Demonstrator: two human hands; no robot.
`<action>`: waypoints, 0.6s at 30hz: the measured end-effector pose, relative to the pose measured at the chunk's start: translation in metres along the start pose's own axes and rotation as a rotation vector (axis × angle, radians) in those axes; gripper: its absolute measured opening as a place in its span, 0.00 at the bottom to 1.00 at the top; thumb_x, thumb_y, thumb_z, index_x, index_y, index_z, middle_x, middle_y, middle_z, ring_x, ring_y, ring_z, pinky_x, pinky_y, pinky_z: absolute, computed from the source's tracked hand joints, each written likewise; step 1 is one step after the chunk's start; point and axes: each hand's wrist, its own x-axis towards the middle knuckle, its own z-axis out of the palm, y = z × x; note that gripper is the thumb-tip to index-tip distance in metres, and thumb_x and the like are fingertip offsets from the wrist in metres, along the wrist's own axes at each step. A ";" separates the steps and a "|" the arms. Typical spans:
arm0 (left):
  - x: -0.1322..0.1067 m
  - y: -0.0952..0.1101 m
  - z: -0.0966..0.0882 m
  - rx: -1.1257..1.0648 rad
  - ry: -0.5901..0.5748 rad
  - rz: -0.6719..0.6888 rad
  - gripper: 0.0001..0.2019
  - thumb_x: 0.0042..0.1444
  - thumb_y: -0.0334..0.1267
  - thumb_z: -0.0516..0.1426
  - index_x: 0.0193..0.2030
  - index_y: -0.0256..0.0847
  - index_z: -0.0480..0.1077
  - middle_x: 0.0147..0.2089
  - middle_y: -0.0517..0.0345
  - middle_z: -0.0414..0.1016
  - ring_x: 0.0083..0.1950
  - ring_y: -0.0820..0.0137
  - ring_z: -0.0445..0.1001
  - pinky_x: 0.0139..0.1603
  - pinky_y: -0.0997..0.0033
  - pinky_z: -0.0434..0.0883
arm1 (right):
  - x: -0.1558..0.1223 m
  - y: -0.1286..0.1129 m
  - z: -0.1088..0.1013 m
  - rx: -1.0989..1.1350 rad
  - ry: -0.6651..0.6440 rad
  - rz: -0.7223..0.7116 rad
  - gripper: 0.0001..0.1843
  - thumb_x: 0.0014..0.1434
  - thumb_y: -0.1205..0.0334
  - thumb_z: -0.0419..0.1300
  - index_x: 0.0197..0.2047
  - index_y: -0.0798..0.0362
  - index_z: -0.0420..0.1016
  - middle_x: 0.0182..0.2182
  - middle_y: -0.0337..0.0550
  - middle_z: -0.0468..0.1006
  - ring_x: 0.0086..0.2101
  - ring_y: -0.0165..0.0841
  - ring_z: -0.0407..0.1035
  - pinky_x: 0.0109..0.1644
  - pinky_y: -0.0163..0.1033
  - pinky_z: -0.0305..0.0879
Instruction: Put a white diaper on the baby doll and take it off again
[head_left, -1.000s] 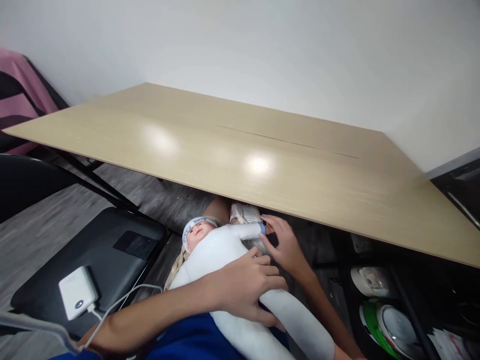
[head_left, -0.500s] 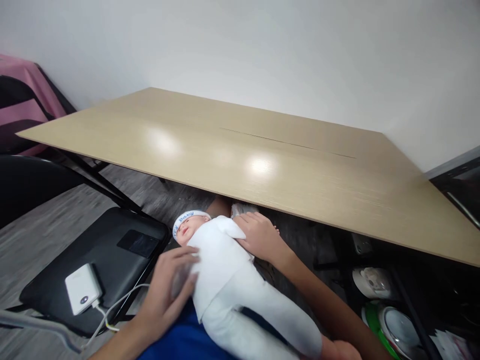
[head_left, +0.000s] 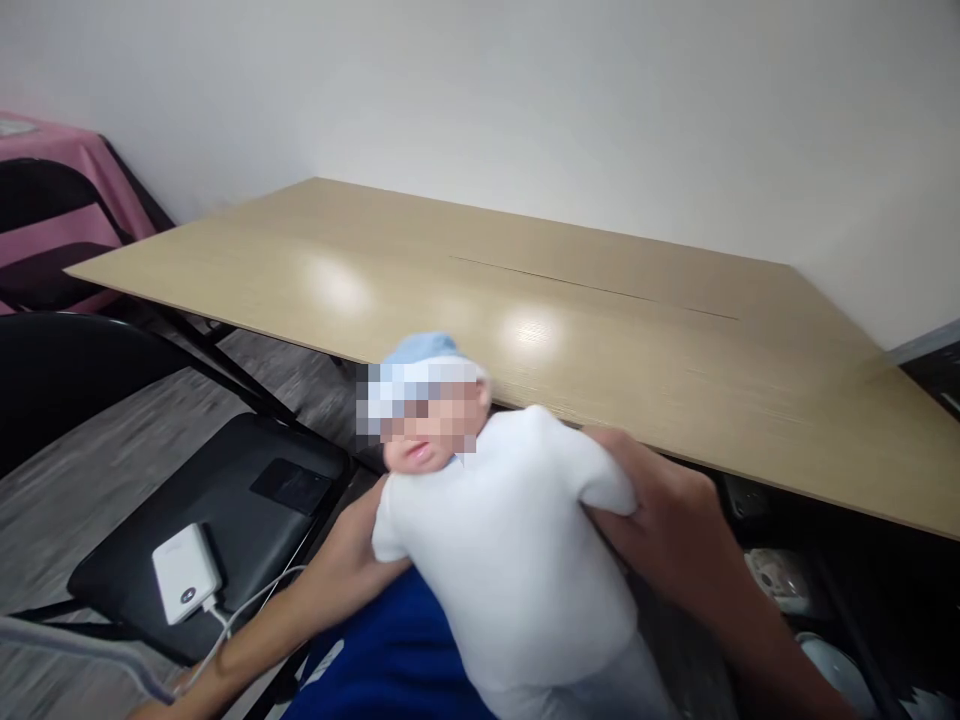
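Observation:
A baby doll (head_left: 517, 540) in a white top, white trousers and a blue-and-white cap is held upright, tilted back, over my lap. My left hand (head_left: 367, 540) grips its side below the short sleeve, with the fingers hidden behind its body. On the other side, my right hand (head_left: 660, 500) wraps around the doll under its arm, and those fingers are mostly out of sight too. The doll's cap (head_left: 420, 375) overlaps the near edge of the wooden table in view.
A wooden table (head_left: 600, 350) stands ahead against the wall. On the left, a black chair (head_left: 142, 540) carries a white power bank (head_left: 186, 575) with a cable and a dark phone-like slab (head_left: 292, 487). Several items sit on a dark shelf beneath the table at right.
The doll has been raised from lying across my lap to a more upright position, closer to me. Both hands have moved from its chest and arm to grip its sides.

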 end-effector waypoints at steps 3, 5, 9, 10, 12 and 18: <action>0.056 0.029 -0.015 0.092 -0.020 0.103 0.25 0.67 0.53 0.65 0.66 0.44 0.73 0.64 0.46 0.83 0.63 0.48 0.83 0.61 0.52 0.81 | 0.003 0.028 -0.013 -0.097 0.036 0.195 0.14 0.67 0.47 0.60 0.52 0.41 0.79 0.34 0.43 0.86 0.32 0.47 0.81 0.33 0.43 0.65; 0.094 0.045 -0.023 0.187 -0.036 0.171 0.20 0.66 0.53 0.65 0.57 0.42 0.75 0.55 0.49 0.86 0.54 0.52 0.85 0.52 0.59 0.80 | 0.008 0.051 -0.017 -0.157 0.062 0.300 0.16 0.64 0.45 0.61 0.50 0.42 0.79 0.33 0.45 0.87 0.31 0.49 0.81 0.31 0.43 0.64; 0.166 0.058 -0.033 0.350 -0.072 0.293 0.18 0.65 0.50 0.64 0.54 0.41 0.75 0.51 0.50 0.86 0.49 0.55 0.85 0.45 0.64 0.74 | 0.020 0.098 -0.016 -0.199 0.126 0.376 0.20 0.62 0.41 0.64 0.52 0.43 0.79 0.39 0.48 0.89 0.34 0.52 0.82 0.31 0.44 0.66; 0.182 0.058 -0.035 0.388 -0.084 0.308 0.18 0.64 0.49 0.64 0.55 0.41 0.74 0.50 0.50 0.86 0.48 0.55 0.84 0.44 0.64 0.73 | 0.022 0.109 -0.014 -0.200 0.139 0.373 0.21 0.63 0.40 0.64 0.53 0.42 0.79 0.40 0.48 0.90 0.34 0.53 0.82 0.31 0.45 0.66; 0.213 0.055 -0.039 0.461 -0.107 0.321 0.20 0.62 0.48 0.64 0.58 0.42 0.74 0.50 0.50 0.86 0.47 0.55 0.84 0.43 0.65 0.71 | 0.028 0.128 -0.009 -0.200 0.151 0.362 0.22 0.64 0.38 0.63 0.53 0.41 0.80 0.42 0.48 0.90 0.36 0.54 0.83 0.31 0.46 0.68; 0.282 0.040 -0.049 0.666 -0.138 0.314 0.23 0.63 0.51 0.63 0.60 0.43 0.73 0.52 0.48 0.86 0.47 0.53 0.84 0.41 0.64 0.69 | 0.056 0.168 0.013 -0.167 0.174 0.343 0.23 0.69 0.35 0.59 0.57 0.38 0.81 0.46 0.47 0.90 0.40 0.57 0.84 0.36 0.52 0.73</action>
